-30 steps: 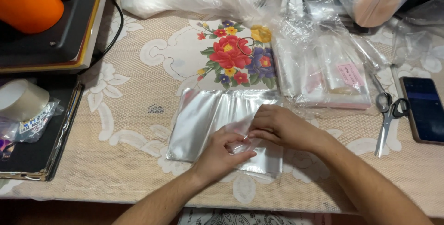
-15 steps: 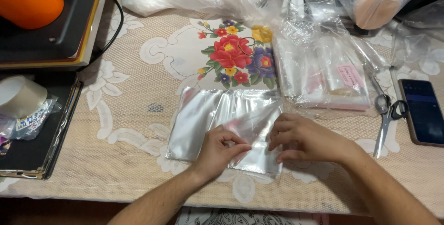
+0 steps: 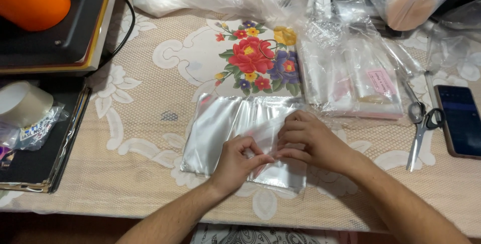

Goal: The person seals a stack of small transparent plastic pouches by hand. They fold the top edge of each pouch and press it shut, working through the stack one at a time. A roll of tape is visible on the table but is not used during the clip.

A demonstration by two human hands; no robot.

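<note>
Clear bags (image 3: 220, 129): a flat stack on the lace-covered counter (image 3: 125, 139), near centre, long axis running left to right. Left hand (image 3: 238, 161): at the stack's near edge, thumb and forefinger pinched shut on a thin film edge. Right hand (image 3: 310, 141): just right of it, touching the same sheet, fingers (image 3: 290, 129) curled and pressing down. Both hands meet over the stack's right half; the left half lies bare. Scissors (image 3: 420, 129) and phone (image 3: 463, 121): well apart, far right.

Bare cloth (image 3: 135, 124) left of the bags (image 3: 215, 129) gives free passage. Right side is obstructed by scissors (image 3: 420, 129) and phone (image 3: 463, 121); packets (image 3: 350, 81) block behind.
</note>
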